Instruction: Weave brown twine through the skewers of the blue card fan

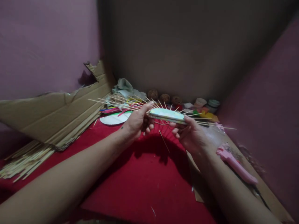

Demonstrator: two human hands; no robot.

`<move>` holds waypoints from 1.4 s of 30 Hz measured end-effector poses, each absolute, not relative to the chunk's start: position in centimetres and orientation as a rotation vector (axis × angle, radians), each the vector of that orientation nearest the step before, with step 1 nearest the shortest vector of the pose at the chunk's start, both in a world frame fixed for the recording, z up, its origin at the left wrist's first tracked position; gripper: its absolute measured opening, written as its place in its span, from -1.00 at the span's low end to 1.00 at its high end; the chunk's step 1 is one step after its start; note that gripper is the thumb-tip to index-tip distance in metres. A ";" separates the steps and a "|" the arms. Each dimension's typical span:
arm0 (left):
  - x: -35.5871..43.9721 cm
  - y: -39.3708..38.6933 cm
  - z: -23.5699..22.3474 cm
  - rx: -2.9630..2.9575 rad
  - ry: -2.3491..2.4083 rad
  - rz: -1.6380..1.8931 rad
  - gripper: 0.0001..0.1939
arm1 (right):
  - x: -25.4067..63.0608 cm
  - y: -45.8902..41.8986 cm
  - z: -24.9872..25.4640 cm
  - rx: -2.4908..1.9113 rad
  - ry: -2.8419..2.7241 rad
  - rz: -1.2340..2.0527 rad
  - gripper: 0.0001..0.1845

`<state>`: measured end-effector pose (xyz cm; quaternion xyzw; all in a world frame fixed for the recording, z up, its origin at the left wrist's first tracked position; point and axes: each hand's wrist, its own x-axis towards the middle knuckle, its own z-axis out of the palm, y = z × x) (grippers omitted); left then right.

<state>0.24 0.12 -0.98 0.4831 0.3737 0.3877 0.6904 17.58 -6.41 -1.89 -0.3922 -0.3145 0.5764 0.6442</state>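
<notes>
Between my two hands, raised above the red cloth, is a round layered disc (pixel 166 114) with a pale blue-green top and thin sticks (pixel 133 102) fanning out from its edge. My left hand (pixel 140 121) is closed on the disc's left side, thumb on top and fingers curled beneath. On the opposite side my right hand (pixel 190 132) grips the rim, thumb along the edge and fingers below. The disc is nearly level, and its underside is hidden. A white oval board (pixel 115 118) lies on the cloth behind my left wrist.
Red cloth (pixel 140 180) covers the surface, with one loose stick (pixel 164 141) on it. Cardboard (pixel 53 115) leans at left above a bundle of sticks (pixel 28 161). A pink glue gun (pixel 237 165) lies beside my right forearm. Several twine balls (pixel 153 94) sit at the back wall.
</notes>
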 end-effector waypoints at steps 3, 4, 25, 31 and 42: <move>0.4 -0.1 -1.2 1.072 0.779 0.922 -0.58 | 17.5 -6.5 -1.7 -0.905 -0.706 1.303 -0.77; 0.5 -0.2 -1.2 1.058 0.773 0.937 -0.59 | 17.5 -6.6 -1.7 -0.906 -0.709 1.305 -0.76; 0.6 -0.5 -1.2 1.066 0.749 0.966 -0.67 | 17.9 -6.6 -1.8 -0.883 -0.751 1.279 -0.82; 0.6 -0.6 -1.3 1.098 0.773 0.898 -0.67 | 17.7 -6.7 -1.7 -0.875 -0.743 1.282 -0.81; 0.7 -0.8 -1.2 1.064 0.698 0.972 -0.76 | 18.0 -6.9 -1.5 -0.663 -0.795 1.454 -0.52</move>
